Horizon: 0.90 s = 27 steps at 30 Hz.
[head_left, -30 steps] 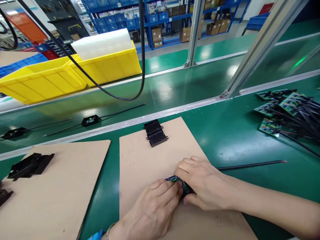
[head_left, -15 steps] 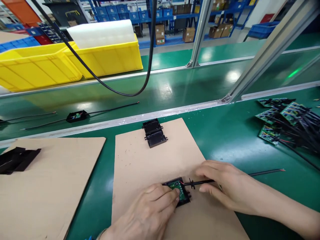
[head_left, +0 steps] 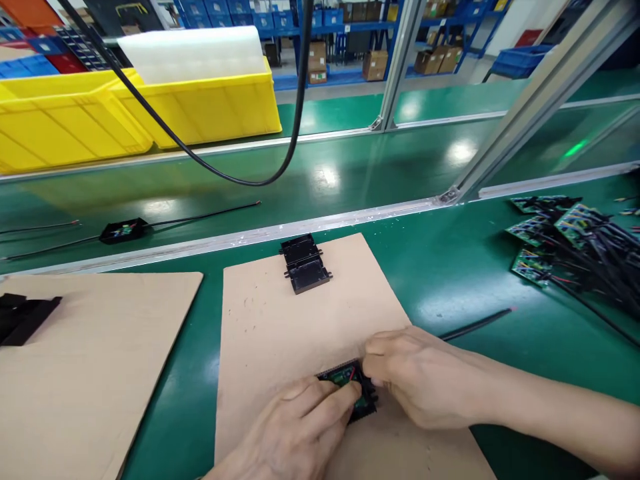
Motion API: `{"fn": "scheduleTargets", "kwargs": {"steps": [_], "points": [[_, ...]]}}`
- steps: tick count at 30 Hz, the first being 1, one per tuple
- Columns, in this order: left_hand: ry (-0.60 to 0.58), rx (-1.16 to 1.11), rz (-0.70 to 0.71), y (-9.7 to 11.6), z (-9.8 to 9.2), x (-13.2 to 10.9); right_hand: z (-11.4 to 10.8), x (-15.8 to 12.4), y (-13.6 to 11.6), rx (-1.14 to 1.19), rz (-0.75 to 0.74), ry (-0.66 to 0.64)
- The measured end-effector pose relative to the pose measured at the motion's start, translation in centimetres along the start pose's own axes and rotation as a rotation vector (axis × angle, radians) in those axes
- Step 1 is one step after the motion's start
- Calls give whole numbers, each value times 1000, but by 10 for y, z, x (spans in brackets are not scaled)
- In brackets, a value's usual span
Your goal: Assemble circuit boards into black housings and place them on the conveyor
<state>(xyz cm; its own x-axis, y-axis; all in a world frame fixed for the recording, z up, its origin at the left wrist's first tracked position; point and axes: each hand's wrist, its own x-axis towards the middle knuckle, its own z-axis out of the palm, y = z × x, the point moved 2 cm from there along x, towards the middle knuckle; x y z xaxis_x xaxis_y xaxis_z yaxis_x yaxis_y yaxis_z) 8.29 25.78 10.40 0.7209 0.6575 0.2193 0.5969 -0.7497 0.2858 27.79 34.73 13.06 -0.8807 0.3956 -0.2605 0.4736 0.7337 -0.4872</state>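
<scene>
Box [head_left: 350,388] sits on cardboard [head_left: 280,333], I note: left hand [head_left: 295,430] fingers together pressing its top, right hand [head_left: 420,381] fingers clamped on its right edge.

You work on a matt tan sheet [head_left: 300,327] of pressed board, its face lightly scuffed, laid on a glossy green bench [head_left: 450,267] edged by a brushed metal rail [head_left: 300,231]. Your module [head_left: 347,377] shows lacquered green circuit board in a matt black plastic shell; its wire [head_left: 475,325] wears a smooth black sheath. Behind, shiny yellow plastic bins [head_left: 200,113] carry white foam [head_left: 190,53].
</scene>
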Motion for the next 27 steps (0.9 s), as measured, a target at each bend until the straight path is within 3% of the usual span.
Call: {"fn": "scheduleTargets", "kwargs": {"steps": [6, 10, 13, 16, 18, 21, 24, 27], "points": [[-14, 92, 44, 4, 3, 6, -15, 24, -14, -91, 157, -262], [5, 99, 26, 8, 6, 6, -18, 27, -21, -126, 214, -299], [26, 153, 25, 8, 7, 4, -13, 18, -18, -112, 167, -208], [25, 287, 56, 12, 5, 4, -5, 4, -10, -132, 122, -23], [0, 381, 79, 17, 6, 5, 1, -5, -7, -151, 65, 102], [-11, 482, 43, 28, 13, 6, 11, -12, -8, -193, -59, 189], [-38, 450, -24, 36, 22, 9, 18, -13, -10, -238, -160, 269], [-65, 346, -82, 35, 20, 13, 22, -11, -4, -214, -197, 330]]}}
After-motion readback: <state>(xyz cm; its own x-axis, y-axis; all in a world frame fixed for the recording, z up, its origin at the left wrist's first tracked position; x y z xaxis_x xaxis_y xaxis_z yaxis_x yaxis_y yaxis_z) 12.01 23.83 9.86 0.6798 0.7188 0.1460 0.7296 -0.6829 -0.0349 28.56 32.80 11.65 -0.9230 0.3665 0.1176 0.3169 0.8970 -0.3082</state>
